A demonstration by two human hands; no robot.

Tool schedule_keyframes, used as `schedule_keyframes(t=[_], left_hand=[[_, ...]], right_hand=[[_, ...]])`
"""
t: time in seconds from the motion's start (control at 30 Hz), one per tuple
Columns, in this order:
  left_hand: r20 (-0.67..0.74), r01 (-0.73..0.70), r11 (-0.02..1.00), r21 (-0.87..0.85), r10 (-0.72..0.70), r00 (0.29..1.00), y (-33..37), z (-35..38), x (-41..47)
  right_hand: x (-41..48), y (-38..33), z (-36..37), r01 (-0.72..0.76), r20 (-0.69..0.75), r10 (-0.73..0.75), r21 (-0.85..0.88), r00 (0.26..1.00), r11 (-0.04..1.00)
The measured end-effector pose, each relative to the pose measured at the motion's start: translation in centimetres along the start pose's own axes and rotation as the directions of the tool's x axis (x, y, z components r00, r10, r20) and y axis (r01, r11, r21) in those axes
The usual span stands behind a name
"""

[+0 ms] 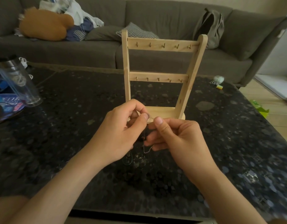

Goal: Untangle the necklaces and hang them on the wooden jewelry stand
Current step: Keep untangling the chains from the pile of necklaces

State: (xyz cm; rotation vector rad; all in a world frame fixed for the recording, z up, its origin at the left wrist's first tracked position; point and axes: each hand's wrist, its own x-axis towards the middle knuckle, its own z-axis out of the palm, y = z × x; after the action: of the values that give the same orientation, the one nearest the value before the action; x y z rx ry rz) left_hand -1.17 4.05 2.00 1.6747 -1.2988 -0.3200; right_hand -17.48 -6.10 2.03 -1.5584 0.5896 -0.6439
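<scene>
As I look down through the head camera, my left hand (121, 126) and right hand (175, 136) meet just in front of the base of the wooden stand (160, 75), both with fingers curled. Each pinches the same thin chain (146, 150) between thumb and forefinger, and the two pinches are almost touching. The rest of the chain droops between my palms toward the dark table (75, 126). More of the necklaces (138, 159) seem to lie there in a loose heap, too blurred for me to count. The hooks (163, 45) on both bars of the stand hang bare. I judge the chain to be very light, limp and slippery, and fine enough to kink or snap if I tug on a knot. It is best taken close on either side of the tangle, with fingertips only, teasing the loops apart gently. For hanging I would lift it by the clasp end.
</scene>
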Motion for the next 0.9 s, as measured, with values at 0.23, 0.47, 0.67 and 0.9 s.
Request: schedule_keyframes(t=[0.23,0.47,0.67,0.9], left_hand=[[0.065,0.055,0.998,0.003,-0.056,0.996,0.1,0.3,-0.2],[0.066,0.091,0.988,-0.122,-0.084,0.994,0.4,0.2,-0.2],[0.062,0.065,0.984,-0.167,-0.055,0.997,0.7,0.0,-0.1],[0.115,0.043,0.984,-0.172,-0.024,0.993,0.8,-0.3,-0.3]], right_hand=[[0.1,-0.8,0.1,-0.135,0.000,0.137,0.172,0.991,0.976],[-0.1,-1.0,-0.2,-0.149,-0.051,0.157,0.127,0.986,0.981],[-0.2,-1.1,0.1,-0.176,0.129,0.167,0.062,0.978,0.982],[-0.5,-0.7,0.0,0.099,-0.111,-0.138,-0.307,0.984,0.947]])
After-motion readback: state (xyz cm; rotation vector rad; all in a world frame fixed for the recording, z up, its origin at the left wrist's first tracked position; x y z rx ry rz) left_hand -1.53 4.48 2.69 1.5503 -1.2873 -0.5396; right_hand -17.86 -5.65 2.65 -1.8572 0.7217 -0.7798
